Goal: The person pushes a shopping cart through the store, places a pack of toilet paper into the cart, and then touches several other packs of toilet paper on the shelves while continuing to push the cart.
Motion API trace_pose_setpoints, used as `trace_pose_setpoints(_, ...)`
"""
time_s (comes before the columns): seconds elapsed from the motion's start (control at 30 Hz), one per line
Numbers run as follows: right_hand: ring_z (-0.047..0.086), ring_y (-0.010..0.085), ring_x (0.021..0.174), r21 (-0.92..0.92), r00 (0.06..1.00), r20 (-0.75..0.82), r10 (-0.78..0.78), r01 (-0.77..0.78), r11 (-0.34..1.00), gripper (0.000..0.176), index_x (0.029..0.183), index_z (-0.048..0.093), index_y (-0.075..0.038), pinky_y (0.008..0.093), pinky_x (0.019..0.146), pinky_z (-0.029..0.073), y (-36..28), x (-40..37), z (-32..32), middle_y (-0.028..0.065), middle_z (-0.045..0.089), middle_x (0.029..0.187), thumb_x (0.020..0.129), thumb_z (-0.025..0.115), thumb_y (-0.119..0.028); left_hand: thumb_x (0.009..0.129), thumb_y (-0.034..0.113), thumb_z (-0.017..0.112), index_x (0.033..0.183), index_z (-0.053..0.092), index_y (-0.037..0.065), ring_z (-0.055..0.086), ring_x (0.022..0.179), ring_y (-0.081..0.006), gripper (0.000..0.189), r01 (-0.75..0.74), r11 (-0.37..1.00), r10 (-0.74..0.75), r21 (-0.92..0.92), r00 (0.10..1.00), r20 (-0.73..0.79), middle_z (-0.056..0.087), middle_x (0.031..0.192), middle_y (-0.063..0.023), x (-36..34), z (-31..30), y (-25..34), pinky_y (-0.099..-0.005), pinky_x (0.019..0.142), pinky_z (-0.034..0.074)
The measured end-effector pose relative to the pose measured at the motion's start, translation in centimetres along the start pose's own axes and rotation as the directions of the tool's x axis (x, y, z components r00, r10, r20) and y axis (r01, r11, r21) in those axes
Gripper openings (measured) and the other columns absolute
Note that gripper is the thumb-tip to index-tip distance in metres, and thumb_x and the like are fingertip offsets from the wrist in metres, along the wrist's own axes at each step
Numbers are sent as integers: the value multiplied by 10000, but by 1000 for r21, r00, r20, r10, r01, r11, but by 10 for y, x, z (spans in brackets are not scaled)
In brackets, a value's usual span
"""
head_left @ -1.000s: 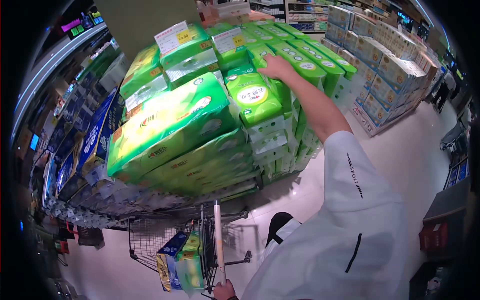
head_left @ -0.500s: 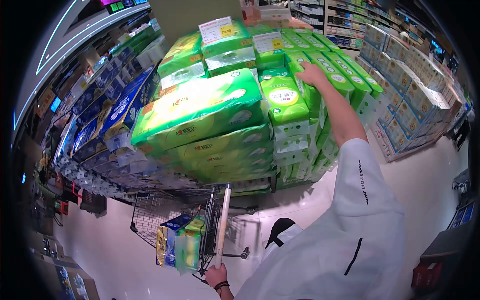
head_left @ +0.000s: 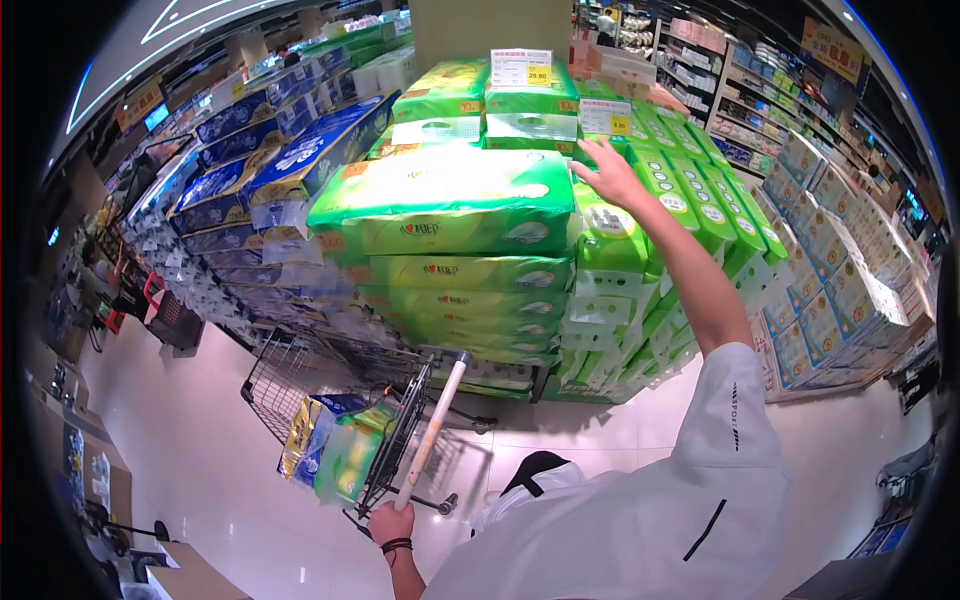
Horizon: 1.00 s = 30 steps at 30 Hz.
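Observation:
My left hand (head_left: 391,522) is wrapped round the end of the pale handle bar (head_left: 432,435) of a shopping cart (head_left: 277,382). In the cart lie a green tissue pack (head_left: 352,452) and a blue and gold one (head_left: 308,440). Over the stacked goods, my right hand (head_left: 606,175) is spread with nothing in it, just above a green tissue pack (head_left: 611,222). To its left is a large green and yellow pack (head_left: 440,205) on top of a stack. Price cards (head_left: 521,68) stand behind.
Blue tissue packs (head_left: 310,155) are piled at the left, beside a dark basket (head_left: 176,318). At the right is a pallet of pale boxes (head_left: 822,255). Shelves (head_left: 770,110) stand behind, and a pillar (head_left: 490,30) rises at the back.
My view has turned, so the display sits further right and the cart is tilted more. My right hand has shifted leftward over the packs, its fingers now more spread. My left hand stays on the handle.

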State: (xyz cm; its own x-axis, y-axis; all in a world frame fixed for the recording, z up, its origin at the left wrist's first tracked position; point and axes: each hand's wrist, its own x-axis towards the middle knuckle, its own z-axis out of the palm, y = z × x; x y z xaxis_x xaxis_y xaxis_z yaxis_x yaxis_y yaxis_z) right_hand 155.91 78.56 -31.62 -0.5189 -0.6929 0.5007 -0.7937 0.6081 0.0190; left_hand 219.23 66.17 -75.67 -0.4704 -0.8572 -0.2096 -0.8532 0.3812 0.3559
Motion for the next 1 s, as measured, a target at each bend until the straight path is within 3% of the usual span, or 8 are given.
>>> trace_pose_setpoints(0.1, 280, 367, 1517, 49, 989, -29, -146, 147, 988, 724, 1534, 428, -89, 464, 1231, 274, -61, 8, 15, 201, 375, 1600, 987, 549, -548, 733, 418, 765, 894, 797, 98, 729, 777, -378, 360, 37, 999, -36, -24, 999, 21, 731, 787, -193, 1, 6, -3, -478, 730, 593)
trace_pose_setpoints(0.2, 301, 357, 1510, -152, 964, -44, -261, 251, 956, 731, 1545, 420, -120, 486, 1229, 266, -120, 3, 26, 201, 355, 1610, 982, 556, -567, 734, 432, 762, 915, 803, 131, 730, 784, -370, 354, 81, 995, -78, -52, 995, 58, 736, 800, -183, 0, 0, -1, -468, 737, 596)
trace_pose_setpoints(0.23, 301, 351, 1509, -173, 952, -56, -301, 288, 942, 781, 1564, 396, -161, 575, 1219, 243, -128, 3, 37, 193, 339, 1620, 971, 497, -657, 734, 439, 762, 921, 805, 141, 731, 785, -368, 354, 90, 994, -86, -54, 994, 68, 737, 804, -180, -1, -3, -1, -466, 739, 597)
trace_pose_setpoints(0.33, 286, 361, 1513, -104, 923, 380, -60, 107, 989, 869, 1576, 372, -177, 686, 1187, 212, -145, 7, 45, 166, 316, 1636, 929, 466, -749, 729, 466, 760, 927, 806, 164, 731, 792, -364, 364, 109, 993, -104, -43, 990, 99, 739, 807, -173, -1, -5, -2, -462, 748, 598)
trace_pose_setpoints(0.37, 285, 366, 1514, -122, 911, 406, -75, 135, 983, 1021, 1594, 331, -185, 748, 1157, 189, -142, 13, 50, 154, 307, 1643, 838, 470, -857, 727, 485, 757, 926, 806, 164, 730, 798, -365, 381, 113, 993, -108, -44, 989, 101, 738, 804, -176, -2, -7, -1, -466, 750, 595)
trace_pose_setpoints(0.5, 289, 369, 1514, -271, 917, 381, -118, 232, 934, 1226, 1611, 275, -192, 745, 1156, 202, -136, 7, 61, 154, 328, 1634, 676, 590, -919, 733, 493, 757, 896, 803, 158, 727, 785, -374, 375, 71, 997, -69, -20, 995, 77, 730, 784, -183, -1, -2, -8, -476, 726, 592)
trace_pose_setpoints(0.73, 308, 383, 1503, -255, 923, 354, -153, 253, 933, 1200, 1593, 303, -172, 716, 1165, 229, -137, 3, 57, 175, 349, 1619, 676, 671, -853, 732, 486, 756, 838, 788, 139, 719, 734, -391, 364, 95, 995, -94, -31, 995, 32, 719, 744, -178, 0, -4, -7, -486, 696, 593)
trace_pose_setpoints(1.0, 323, 413, 1489, -229, 924, 327, -197, 280, 932, 1049, 1572, 353, -316, 703, 1164, 238, -134, -2, 60, 211, 366, 1600, 711, 642, -840, 721, 464, 761, 857, 789, 130, 718, 742, -393, 362, 81, 997, -81, 1, 996, 41, 720, 751, -183, 5, -1, -10, -485, 695, 593)
